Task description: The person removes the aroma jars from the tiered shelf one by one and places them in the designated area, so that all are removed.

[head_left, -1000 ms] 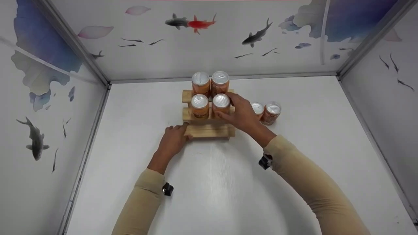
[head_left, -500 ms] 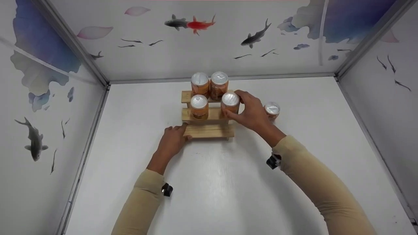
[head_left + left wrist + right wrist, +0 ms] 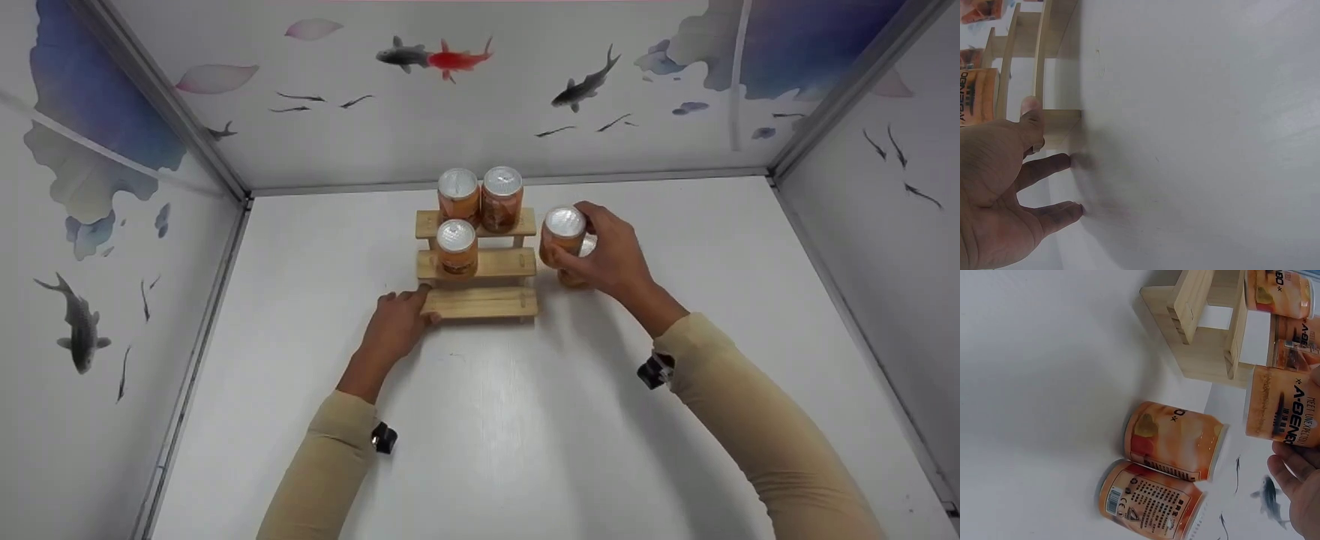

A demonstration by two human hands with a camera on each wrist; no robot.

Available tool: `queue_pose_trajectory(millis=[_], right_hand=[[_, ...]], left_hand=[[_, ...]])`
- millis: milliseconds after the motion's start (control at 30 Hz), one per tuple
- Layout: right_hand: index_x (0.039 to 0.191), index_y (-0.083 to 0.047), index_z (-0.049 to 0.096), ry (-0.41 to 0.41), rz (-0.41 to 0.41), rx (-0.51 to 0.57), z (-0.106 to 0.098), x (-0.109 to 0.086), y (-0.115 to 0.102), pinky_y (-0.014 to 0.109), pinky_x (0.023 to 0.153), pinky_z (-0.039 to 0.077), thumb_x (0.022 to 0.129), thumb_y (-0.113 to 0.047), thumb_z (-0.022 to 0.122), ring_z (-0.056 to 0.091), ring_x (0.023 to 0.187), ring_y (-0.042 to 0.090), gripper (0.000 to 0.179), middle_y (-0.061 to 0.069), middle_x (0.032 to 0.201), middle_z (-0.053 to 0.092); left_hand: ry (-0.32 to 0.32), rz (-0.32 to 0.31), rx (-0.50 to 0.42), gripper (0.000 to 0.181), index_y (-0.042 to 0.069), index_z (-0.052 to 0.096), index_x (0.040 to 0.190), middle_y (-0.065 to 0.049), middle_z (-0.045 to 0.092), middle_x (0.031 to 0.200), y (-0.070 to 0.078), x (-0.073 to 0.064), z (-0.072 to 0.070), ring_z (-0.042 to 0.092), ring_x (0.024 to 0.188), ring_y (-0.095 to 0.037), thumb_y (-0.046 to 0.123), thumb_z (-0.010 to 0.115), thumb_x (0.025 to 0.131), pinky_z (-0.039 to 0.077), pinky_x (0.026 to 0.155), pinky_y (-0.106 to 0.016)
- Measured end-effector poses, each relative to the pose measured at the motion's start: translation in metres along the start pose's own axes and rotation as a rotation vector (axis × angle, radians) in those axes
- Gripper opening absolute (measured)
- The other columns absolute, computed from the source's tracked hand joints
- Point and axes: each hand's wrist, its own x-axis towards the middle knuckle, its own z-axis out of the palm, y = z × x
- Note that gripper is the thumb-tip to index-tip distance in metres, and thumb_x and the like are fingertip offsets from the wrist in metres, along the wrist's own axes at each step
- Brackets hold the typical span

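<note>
A three-step wooden rack (image 3: 480, 302) stands near the back of the table. My left hand (image 3: 394, 328) pinches the left end of its lowest step; in the left wrist view the thumb (image 3: 1031, 115) lies over the board's edge. In my right hand (image 3: 619, 259) is an orange can (image 3: 564, 223) with a silver lid, gripped by its side in the air right of the rack. Two cans (image 3: 458, 206) (image 3: 502, 210) stand on the top step. One more can (image 3: 457, 261) sits on the left of the middle step.
Two more orange cans (image 3: 1171, 439) (image 3: 1151, 500) stand side by side on the white table (image 3: 480, 435), right of the rack. From the head, the raised can and right hand largely cover them. Walls (image 3: 480, 127) with painted fish enclose the back and sides.
My right hand has lifted the can off the right of the middle step and carried it rightward, over the cans on the table. The left hand stays at the rack's lowest step.
</note>
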Motion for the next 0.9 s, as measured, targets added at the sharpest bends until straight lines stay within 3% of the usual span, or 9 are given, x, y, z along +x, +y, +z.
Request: queue_pose_trajectory(millis=[567, 900], right_hand=[[0.145, 0.006, 0.060, 0.087, 0.057, -0.012, -0.030, -0.008, 0.028, 0.059, 0.104, 0.063, 0.094, -0.022, 0.090, 0.073, 0.123, 0.039, 0.066, 0.023, 0.136, 0.072], [0.142, 0.007, 0.063, 0.142, 0.062, -0.020, -0.045, -0.011, 0.041, 0.057, 0.104, 0.063, 0.093, -0.024, 0.090, 0.074, 0.122, 0.037, 0.063, 0.023, 0.134, 0.073]], left_hand=[[-0.010, 0.001, -0.013, 0.067, 0.006, 0.048, 0.165, -0.025, 0.063, 0.157, -0.002, 0.001, 0.001, 0.056, 0.151, -0.044, 0.042, 0.065, 0.111, 0.035, 0.134, -0.059], [0.030, 0.037, -0.002, 0.068, 0.005, 0.051, 0.163, -0.027, 0.068, 0.151, -0.001, -0.001, 0.001, 0.063, 0.145, -0.044, 0.043, 0.066, 0.109, 0.038, 0.132, -0.060]])
